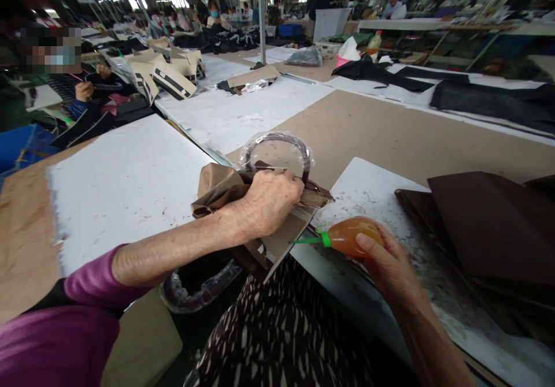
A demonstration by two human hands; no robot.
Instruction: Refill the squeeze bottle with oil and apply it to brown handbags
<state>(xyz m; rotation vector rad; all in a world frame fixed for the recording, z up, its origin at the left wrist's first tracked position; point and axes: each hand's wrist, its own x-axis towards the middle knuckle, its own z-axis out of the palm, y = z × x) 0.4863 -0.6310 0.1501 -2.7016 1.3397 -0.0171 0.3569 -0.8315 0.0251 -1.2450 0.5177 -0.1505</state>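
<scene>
My left hand (pixel 271 202) is closed on the top edge of a brown handbag (pixel 219 185), which leans over the table edge by my lap. One bag handle (pixel 299 144), wrapped in clear plastic, arches up behind the hand. Another plastic-wrapped handle (pixel 202 289) hangs below the table edge. In my right hand (pixel 388 260) is a squeeze bottle (pixel 353 235) of amber liquid, held on its side. Its green nozzle points left toward the bag and stands a little apart from my left hand. The bag's inside is hidden from view.
Dark brown bag pieces (pixel 481 225) lie stacked at the right on a stained white sheet (pixel 368 185). Brown board (pixel 390 121) covers the table ahead. Beige cut pieces (pixel 169 75) stand at the far left, near a seated co-worker (pixel 82 92). A metal post (pixel 261 23) rises behind.
</scene>
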